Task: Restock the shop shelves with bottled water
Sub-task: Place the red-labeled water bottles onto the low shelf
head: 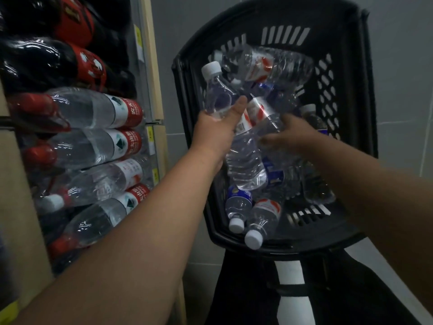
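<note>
A black plastic basket (346,73) stands ahead of me with several clear water bottles lying loose inside. My left hand (216,132) grips a small white-capped bottle (216,90) above the basket, its cap pointing up and left. My right hand (290,137) holds a red-and-white-labelled bottle (246,158) by its upper part, the base hanging down toward me. Another red-labelled bottle (269,64) lies at the basket's far end. Blue-labelled (237,205) and red-labelled (263,219) bottles lie near the front rim.
Shop shelves (152,73) on the left hold rows of red-capped water bottles (93,109) and dark cola bottles (54,59) wrapped in plastic. Grey tiled floor (398,90) surrounds the basket. A black stand with white stripes (290,275) sits under the basket.
</note>
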The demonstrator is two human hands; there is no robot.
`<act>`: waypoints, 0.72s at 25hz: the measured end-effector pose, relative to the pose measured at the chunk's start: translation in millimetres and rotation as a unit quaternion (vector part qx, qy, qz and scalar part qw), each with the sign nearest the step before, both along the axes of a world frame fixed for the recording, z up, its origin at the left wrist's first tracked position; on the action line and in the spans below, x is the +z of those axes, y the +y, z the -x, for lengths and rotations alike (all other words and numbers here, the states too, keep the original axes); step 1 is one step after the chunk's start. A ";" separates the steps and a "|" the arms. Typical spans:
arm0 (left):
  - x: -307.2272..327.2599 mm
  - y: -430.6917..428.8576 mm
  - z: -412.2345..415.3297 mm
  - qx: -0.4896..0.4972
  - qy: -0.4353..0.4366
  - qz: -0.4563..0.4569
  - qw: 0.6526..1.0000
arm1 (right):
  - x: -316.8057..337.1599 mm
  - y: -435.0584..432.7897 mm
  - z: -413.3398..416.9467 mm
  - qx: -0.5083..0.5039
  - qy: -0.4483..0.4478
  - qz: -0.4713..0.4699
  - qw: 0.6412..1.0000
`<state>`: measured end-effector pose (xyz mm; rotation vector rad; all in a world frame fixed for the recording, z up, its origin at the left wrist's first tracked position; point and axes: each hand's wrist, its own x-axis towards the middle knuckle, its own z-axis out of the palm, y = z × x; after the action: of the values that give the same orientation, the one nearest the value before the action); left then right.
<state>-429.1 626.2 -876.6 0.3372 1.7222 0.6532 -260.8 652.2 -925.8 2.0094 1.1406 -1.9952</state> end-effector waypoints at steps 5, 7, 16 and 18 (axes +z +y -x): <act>23.3 -12.7 -2.2 0.000 -0.039 0.018 0.999 | 42.8 -39.8 -25.1 -0.100 0.095 0.058 0.989; 38.1 -20.9 -4.0 0.017 -0.045 0.046 0.998 | 64.4 -48.8 -29.4 -0.124 0.121 0.060 0.983; 85.4 -94.4 -32.2 0.153 -0.141 0.027 0.978 | 123.3 -70.4 -43.5 -0.007 0.216 0.016 0.976; 90.2 -124.9 -43.1 0.223 -0.176 -0.001 0.959 | 133.8 -78.4 -48.6 0.035 0.225 0.013 0.974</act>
<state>-386.0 501.2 -786.4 -0.1716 1.4574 0.9769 -212.2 573.8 -792.0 1.5146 1.2275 -2.4873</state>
